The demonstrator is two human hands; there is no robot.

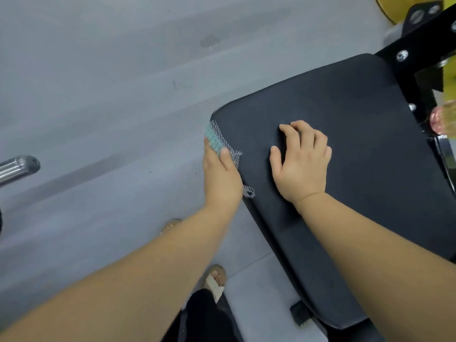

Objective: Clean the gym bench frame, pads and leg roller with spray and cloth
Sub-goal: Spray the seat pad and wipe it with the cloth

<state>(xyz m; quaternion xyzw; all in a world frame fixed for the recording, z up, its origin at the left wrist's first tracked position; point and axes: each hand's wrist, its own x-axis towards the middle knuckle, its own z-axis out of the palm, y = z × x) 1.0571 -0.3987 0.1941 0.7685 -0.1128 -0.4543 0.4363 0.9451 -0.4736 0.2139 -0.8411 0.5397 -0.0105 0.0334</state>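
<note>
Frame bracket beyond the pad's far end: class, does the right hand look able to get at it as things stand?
Probably yes: the right hand rests on the pad holding nothing, and only bare pad lies between it and the frame bracket.

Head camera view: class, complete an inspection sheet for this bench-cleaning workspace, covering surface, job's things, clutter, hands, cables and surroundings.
Surface: black bench pad, matt, tilted across the right of the view.
Job's things: teal-and-grey cloth against the pad's left edge; black bolted frame beyond the pad; spray and leg roller not seen.
Clutter: blurred pinkish object at the right edge, cannot tell what.
Hands: left hand holds the cloth on the pad's edge; right hand rests on the pad top, fingers bent, holding nothing.
Cables: nothing seen.
Surroundings: grey floor; chrome bar at the left; sandalled foot beside the bench.
</note>
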